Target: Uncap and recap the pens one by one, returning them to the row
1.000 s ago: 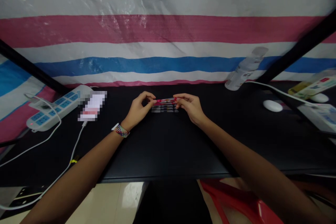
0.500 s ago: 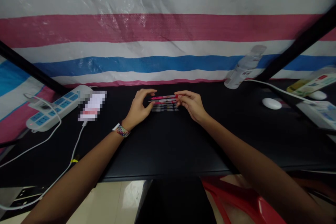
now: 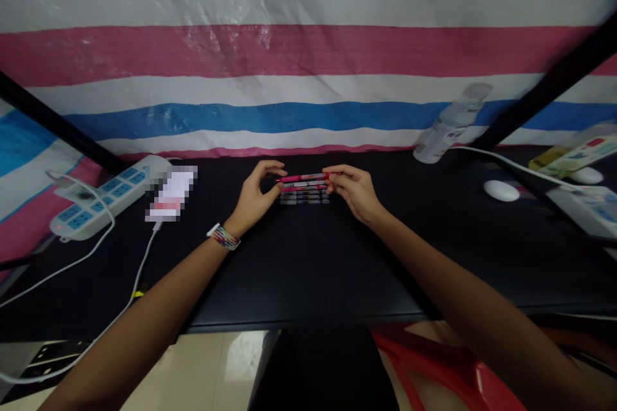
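Observation:
My left hand (image 3: pixel 259 191), with a woven multicolour band on its wrist, is curled at the left end of a red pen (image 3: pixel 306 177). Its thumb and bent fingers sit around that end. At the pen's other end, my right hand (image 3: pixel 354 194) pinches it between thumb and fingers. A second red-and-clear pen lies just below, close to both thumbs. Nearer me, several clear pens with dark parts (image 3: pixel 304 198) lie side by side on the black table (image 3: pixel 299 263). Fingers partly cover the pen ends.
To the left are a white power strip (image 3: pixel 103 199), a blurred-out phone (image 3: pixel 173 194) and white cables. A clear bottle (image 3: pixel 448 125) stands at the back right, near a white mouse (image 3: pixel 501 191) and a yellowish package (image 3: pixel 554 164). A striped sheet (image 3: pixel 308 51) hangs behind.
The whole view has shifted very slightly. Both hands stay at the pen ends, and the left fingers now cover a little more of the pen tips.

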A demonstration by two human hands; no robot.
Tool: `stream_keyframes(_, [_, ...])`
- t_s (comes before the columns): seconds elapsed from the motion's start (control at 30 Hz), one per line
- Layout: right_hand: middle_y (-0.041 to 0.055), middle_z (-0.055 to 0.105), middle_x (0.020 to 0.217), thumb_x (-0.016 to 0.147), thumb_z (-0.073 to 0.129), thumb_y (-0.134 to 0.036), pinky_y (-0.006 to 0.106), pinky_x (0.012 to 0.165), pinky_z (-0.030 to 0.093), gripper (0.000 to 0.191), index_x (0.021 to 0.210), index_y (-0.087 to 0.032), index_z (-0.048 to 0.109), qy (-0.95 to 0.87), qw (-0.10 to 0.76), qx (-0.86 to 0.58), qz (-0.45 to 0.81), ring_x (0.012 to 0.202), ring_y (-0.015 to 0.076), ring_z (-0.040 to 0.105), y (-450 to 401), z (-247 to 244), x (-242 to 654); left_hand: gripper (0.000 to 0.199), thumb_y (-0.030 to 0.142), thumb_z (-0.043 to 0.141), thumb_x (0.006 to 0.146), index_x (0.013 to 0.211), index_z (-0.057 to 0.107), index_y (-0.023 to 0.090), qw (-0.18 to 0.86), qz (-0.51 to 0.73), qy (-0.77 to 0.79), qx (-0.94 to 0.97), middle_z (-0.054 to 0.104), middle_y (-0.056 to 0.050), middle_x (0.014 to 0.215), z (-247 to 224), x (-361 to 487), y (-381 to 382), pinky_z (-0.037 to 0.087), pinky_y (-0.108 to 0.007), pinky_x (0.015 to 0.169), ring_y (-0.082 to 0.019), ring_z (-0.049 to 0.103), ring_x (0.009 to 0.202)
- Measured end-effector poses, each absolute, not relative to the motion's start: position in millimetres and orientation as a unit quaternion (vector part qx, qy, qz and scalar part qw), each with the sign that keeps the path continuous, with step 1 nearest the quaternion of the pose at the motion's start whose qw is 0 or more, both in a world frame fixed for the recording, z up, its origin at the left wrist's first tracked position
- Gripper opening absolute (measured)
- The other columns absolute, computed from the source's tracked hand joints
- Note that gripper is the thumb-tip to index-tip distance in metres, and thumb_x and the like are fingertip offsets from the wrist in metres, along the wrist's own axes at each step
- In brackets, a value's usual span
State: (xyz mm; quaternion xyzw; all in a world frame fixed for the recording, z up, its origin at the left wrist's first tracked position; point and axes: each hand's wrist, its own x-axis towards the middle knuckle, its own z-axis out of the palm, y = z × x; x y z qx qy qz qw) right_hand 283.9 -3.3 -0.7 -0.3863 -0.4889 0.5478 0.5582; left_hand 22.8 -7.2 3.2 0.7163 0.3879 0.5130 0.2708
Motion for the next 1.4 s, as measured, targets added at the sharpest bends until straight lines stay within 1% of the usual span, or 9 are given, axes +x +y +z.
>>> stream_keyframes(0.17, [0.0025,0.072,0.078,0.079,0.084,-0.035,0.045,0.082,0.061,0.022,0.097,-0.023,0.085,-0.496,0.553,-0.389,0.545,0.071,0.0191,0.066,-4,-1,284,0.027,0.038,0.061,0.108,0.129,0.072,0.024,0.306,0.494,0.422,0.696,0.078,-0.004,0.09,4,23,-8,0.059,-0.043,0.094,-0.024,0.076,0.091])
stream_keyframes(0.33, [0.0021,0.072,0.076,0.078,0.085,-0.033,0.043,0.079,0.06,0.02,0.095,-0.023,0.086,-0.486,0.565,-0.382,0.546,0.069,0.0184,0.066,-4,-1,284,0.043,0.031,0.082,0.094,0.134,0.071,0.025,0.262,0.51,0.397,0.717,0.079,-0.008,0.116,1,23,-5,0.055,-0.045,0.105,-0.027,0.074,0.114])
stream_keyframes(0.43, [0.0018,0.073,0.077,0.077,0.086,-0.032,0.041,0.078,0.059,0.019,0.094,-0.023,0.086,-0.479,0.569,-0.376,0.552,0.069,0.0177,0.066,-5,0,282,0.032,0.037,0.073,0.102,0.132,0.075,0.026,0.266,0.486,0.426,0.715,0.08,-0.008,0.114,0,23,-6,0.055,-0.045,0.103,-0.027,0.073,0.11])
stream_keyframes(0.7, [0.0031,0.076,0.078,0.077,0.084,-0.032,0.04,0.076,0.059,0.019,0.094,-0.022,0.086,-0.491,0.55,-0.387,0.553,0.066,0.0173,0.067,-6,0,281,0.008,0.025,0.077,0.096,0.089,0.081,0.024,0.213,0.482,0.399,0.751,0.082,-0.006,0.104,5,25,-8,0.053,-0.046,0.101,-0.027,0.072,0.104])
stream_keyframes(0.77, [0.0036,0.076,0.08,0.078,0.083,-0.032,0.04,0.076,0.059,0.02,0.095,-0.022,0.086,-0.495,0.546,-0.389,0.553,0.067,0.0174,0.067,-6,-1,281,0.005,0.025,0.08,0.094,0.099,0.082,0.025,0.217,0.477,0.398,0.753,0.082,-0.005,0.105,5,25,-9,0.054,-0.046,0.1,-0.026,0.072,0.104])
stream_keyframes(0.87, [0.0032,0.076,0.08,0.078,0.084,-0.033,0.041,0.078,0.06,0.021,0.096,-0.022,0.086,-0.496,0.548,-0.38,0.556,0.069,0.018,0.068,-6,-2,280,0.025,0.032,0.075,0.1,0.124,0.079,0.027,0.215,0.464,0.429,0.745,0.082,-0.005,0.111,3,25,-9,0.054,-0.044,0.097,-0.026,0.071,0.104])
stream_keyframes(0.97, [0.0024,0.075,0.079,0.079,0.083,-0.031,0.042,0.08,0.06,0.018,0.095,-0.023,0.086,-0.492,0.555,-0.371,0.559,0.071,0.0185,0.068,-6,-2,279,0.023,0.035,0.061,0.11,0.114,0.082,0.027,0.161,0.424,0.442,0.774,0.083,-0.005,0.104,4,24,-11,0.052,-0.045,0.096,-0.026,0.07,0.1])
stream_keyframes(1.13, [0.0036,0.074,0.078,0.08,0.078,-0.026,0.039,0.074,0.057,0.014,0.091,-0.023,0.086,-0.481,0.552,-0.376,0.567,0.068,0.0178,0.065,-4,-4,279,0.01,0.028,0.068,0.105,0.104,0.077,0.024,0.074,0.406,0.402,0.818,0.079,-0.005,0.1,11,26,-16,0.05,-0.045,0.095,-0.027,0.066,0.099])
stream_keyframes(1.4, [0.003,0.073,0.079,0.082,0.078,-0.026,0.041,0.079,0.056,0.015,0.095,-0.022,0.085,-0.483,0.56,-0.356,0.571,0.07,0.0179,0.066,-7,-2,277,0.016,0.037,0.07,0.105,0.11,0.08,0.025,0.081,0.403,0.418,0.81,0.079,-0.004,0.095,9,25,-15,0.049,-0.045,0.094,-0.028,0.066,0.098])
